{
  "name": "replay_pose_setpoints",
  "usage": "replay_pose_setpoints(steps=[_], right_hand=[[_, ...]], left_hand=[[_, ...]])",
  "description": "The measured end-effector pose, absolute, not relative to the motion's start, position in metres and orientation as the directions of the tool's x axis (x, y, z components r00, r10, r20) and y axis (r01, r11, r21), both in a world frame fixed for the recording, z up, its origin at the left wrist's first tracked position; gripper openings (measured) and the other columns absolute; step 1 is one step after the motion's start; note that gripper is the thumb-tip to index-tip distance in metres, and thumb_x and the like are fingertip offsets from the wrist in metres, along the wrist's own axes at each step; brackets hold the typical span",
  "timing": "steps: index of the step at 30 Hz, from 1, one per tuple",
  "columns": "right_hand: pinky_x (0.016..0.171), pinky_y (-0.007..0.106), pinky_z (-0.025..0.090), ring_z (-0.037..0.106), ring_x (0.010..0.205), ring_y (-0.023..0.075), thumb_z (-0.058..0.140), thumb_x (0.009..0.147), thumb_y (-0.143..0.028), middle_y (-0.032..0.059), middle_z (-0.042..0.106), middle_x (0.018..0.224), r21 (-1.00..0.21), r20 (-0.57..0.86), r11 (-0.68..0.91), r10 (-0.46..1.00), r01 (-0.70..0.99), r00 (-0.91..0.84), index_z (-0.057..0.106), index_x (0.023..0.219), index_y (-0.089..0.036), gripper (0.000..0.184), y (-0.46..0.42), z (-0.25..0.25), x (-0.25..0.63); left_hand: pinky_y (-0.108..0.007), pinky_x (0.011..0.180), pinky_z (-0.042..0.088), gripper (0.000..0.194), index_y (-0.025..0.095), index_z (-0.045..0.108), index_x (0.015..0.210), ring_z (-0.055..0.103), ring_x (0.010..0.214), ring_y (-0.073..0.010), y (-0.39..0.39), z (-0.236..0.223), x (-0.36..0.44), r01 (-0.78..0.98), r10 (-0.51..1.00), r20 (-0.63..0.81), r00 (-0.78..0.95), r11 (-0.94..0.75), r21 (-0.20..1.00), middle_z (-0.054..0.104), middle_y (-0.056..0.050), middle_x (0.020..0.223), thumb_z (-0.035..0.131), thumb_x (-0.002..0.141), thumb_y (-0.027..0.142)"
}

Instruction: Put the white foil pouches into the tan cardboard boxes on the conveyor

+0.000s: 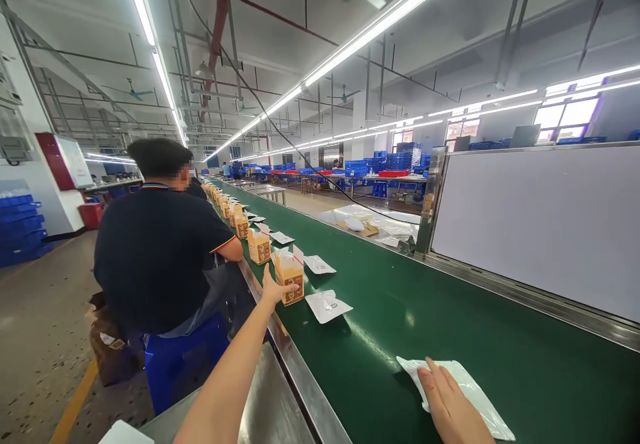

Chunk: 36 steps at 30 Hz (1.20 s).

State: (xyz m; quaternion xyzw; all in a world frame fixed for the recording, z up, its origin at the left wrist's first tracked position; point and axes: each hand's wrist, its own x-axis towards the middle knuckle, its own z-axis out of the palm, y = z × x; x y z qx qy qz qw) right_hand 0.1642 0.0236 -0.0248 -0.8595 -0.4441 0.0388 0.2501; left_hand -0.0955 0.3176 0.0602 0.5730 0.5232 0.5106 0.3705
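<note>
My left hand (274, 291) reaches forward along the belt's near edge and grips a small orange and brown carton (291, 277), thumb on its printed side and fingers at its left. The carton stands upright with its top flaps raised. At the lower right, my right hand (453, 401) lies over a white flat pouch (483, 397), fingers stretched out across it. Whatever part of the pouch is under the palm is hidden. Beside the carton lies another white pouch (329, 306), with a further pouch (320, 265) just behind it.
A green conveyor belt (380, 284) with a metal rail (300, 364) runs away from me. More open cartons (259, 244) and pouches line it. To the left a person in a dark shirt (155, 251) sits on a blue stool (185, 357). A white panel (540, 224) stands at the right.
</note>
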Motion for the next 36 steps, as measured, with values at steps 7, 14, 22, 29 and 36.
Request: replay_pose_setpoints(steps=[7, 14, 22, 29, 36], right_hand=[[0.076, 0.053, 0.044, 0.057, 0.099, 0.0398, 0.022, 0.089, -0.055, 0.0161, 0.057, 0.115, -0.171, 0.129, -0.742, 0.636, 0.648, 0.761, 0.045, 0.135, -0.041, 0.053, -0.004, -0.018, 0.163], [0.074, 0.046, 0.049, 0.061, 0.084, 0.0324, 0.046, 0.069, -0.054, 0.0107, 0.067, 0.099, -0.713, 0.154, -0.457, 0.637, 0.531, 0.756, 0.057, 0.119, -0.018, 0.062, -0.033, 0.009, 0.176], [0.065, 0.032, 0.051, 0.059, 0.088, 0.0229, 0.07, 0.074, -0.029, 0.0074, 0.059, 0.096, -0.522, 0.849, 0.132, 0.183, 0.843, 0.496, 0.058, 0.095, -0.021, 0.025, -0.088, 0.137, 0.125], [0.08, 0.039, 0.052, 0.051, 0.099, 0.0238, 0.048, 0.081, 0.002, 0.012, 0.055, 0.105, 0.082, 0.888, 0.188, 0.432, 0.979, -0.158, 0.057, 0.103, -0.015, 0.029, -0.097, 0.138, 0.108], [0.096, 0.047, 0.048, 0.048, 0.117, 0.0308, 0.049, 0.076, -0.016, 0.0149, 0.054, 0.127, -0.029, 0.502, 0.176, 0.854, 0.984, -0.138, 0.054, 0.122, -0.005, 0.047, -0.124, 0.132, 0.114]], left_hand=[[-0.044, 0.088, 0.05, 0.056, 0.016, 0.049, 0.117, 0.059, 0.1, -0.0229, 0.302, 0.055, -0.077, 0.155, 0.978, 0.208, -0.003, -0.205, 0.966, 0.057, -0.007, 0.111, 0.073, 0.067, 0.009], [-0.049, 0.102, 0.04, 0.075, 0.026, 0.045, 0.115, 0.047, 0.119, -0.0275, 0.21, 0.087, -0.04, 0.131, 0.889, 0.451, -0.075, -0.44, 0.888, 0.05, -0.005, 0.118, 0.077, 0.05, 0.009], [-0.045, 0.097, 0.045, 0.064, 0.022, 0.044, 0.12, 0.051, 0.114, -0.0263, 0.055, 0.08, -0.006, 0.127, 0.804, 0.575, 0.152, -0.593, 0.795, 0.053, -0.008, 0.117, 0.066, 0.062, 0.01], [-0.045, 0.091, 0.049, 0.06, 0.021, 0.044, 0.12, 0.054, 0.109, -0.0268, 0.005, 0.074, -0.005, 0.173, 0.769, 0.63, 0.109, -0.639, 0.749, 0.055, -0.009, 0.114, 0.067, 0.065, 0.015], [-0.05, 0.101, 0.041, 0.063, 0.019, 0.041, 0.128, 0.048, 0.119, -0.0271, 0.005, 0.063, -0.009, 0.29, 0.513, 0.841, 0.172, -0.842, 0.455, 0.051, -0.013, 0.122, 0.053, 0.069, 0.001]])
